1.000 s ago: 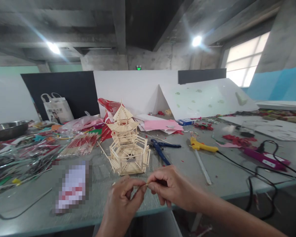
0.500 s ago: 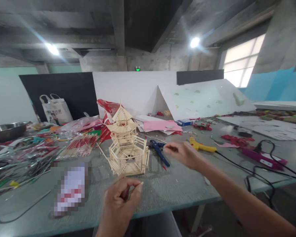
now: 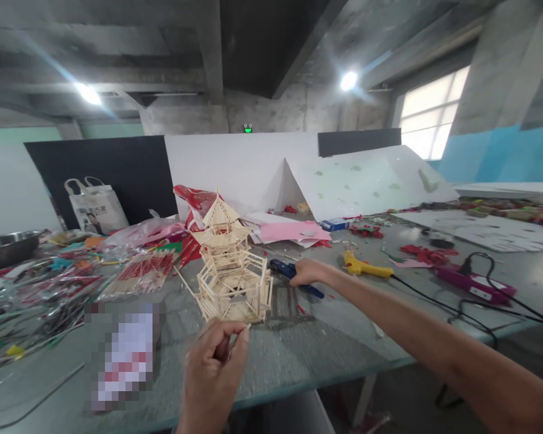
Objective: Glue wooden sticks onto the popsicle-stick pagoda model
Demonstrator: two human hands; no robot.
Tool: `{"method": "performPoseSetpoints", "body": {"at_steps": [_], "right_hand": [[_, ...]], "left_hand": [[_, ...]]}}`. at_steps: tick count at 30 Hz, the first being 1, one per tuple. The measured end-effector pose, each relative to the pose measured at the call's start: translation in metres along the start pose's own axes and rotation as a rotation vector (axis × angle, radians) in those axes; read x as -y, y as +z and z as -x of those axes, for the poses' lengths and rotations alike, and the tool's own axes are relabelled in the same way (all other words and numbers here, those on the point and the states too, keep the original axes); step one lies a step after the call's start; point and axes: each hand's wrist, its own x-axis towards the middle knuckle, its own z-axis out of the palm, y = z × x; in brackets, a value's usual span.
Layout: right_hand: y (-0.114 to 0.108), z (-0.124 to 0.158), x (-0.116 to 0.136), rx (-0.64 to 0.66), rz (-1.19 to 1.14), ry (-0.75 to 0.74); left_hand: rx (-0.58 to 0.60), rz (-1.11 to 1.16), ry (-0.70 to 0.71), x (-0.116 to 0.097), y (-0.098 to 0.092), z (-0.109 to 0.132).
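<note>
In the lower middle, my left hand [image 3: 217, 367] is closed in a pinch. The pale tip of a small wooden stick [image 3: 248, 326] shows between thumb and forefinger; the rest is hidden by the fingers. Just beyond it stands a tiered pagoda model [image 3: 235, 283] built of thin wooden sticks, with a pointed roof on top. My right hand [image 3: 308, 273] reaches in from the right, its fingers closed over blue-handled pliers [image 3: 315, 292] that lie beside the model. The fingers cover the middle of the pliers.
A yellow glue gun [image 3: 368, 268] with a black cord lies to the right, near a purple power strip [image 3: 477, 284]. Bagged sticks [image 3: 140, 274] and plastic-wrapped craft pieces crowd the left. Pink paper [image 3: 294, 231] lies behind the model. A blurred packet [image 3: 127, 361] is at front left.
My right hand has moved left and closed on the pliers, which have turned slightly. My left hand still pinches the stick and appears nearer the model. The view has shifted a little.
</note>
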Motion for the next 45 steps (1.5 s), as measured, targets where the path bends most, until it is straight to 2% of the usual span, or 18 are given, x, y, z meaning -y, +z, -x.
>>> {"method": "performPoseSetpoints", "body": {"at_steps": [6, 9, 11, 15, 18, 21, 30, 45], "right_hand": [[-0.007, 0.018, -0.009, -0.09, -0.226, 0.062], [-0.007, 0.037, -0.017, -0.1, -0.369, 0.107], [-0.004, 0.056, -0.017, -0.096, -0.505, 0.08], [0.004, 0.103, -0.003, -0.129, -0.812, -0.051], [0.009, 0.135, 0.015, -0.188, -0.777, -0.045], [0.013, 0.154, 0.031, -0.198, -0.735, -0.091], [0.021, 0.161, 0.046, -0.336, -0.624, -0.179], [0.024, 0.16, 0.05, -0.349, -0.587, -0.172]], "left_hand": [[-0.034, -0.062, 0.179, -0.003, -0.006, -0.024], [-0.064, -0.058, 0.221, -0.007, -0.008, -0.04], [-0.068, -0.037, 0.226, -0.011, -0.006, -0.05], [-0.047, 0.023, 0.234, -0.015, 0.006, -0.066], [-0.03, 0.051, 0.224, -0.015, 0.018, -0.073], [-0.017, 0.064, 0.209, -0.016, 0.026, -0.076], [-0.017, 0.026, 0.255, -0.027, 0.033, -0.084], [-0.019, -0.114, 0.334, -0.021, 0.036, -0.084]]}}
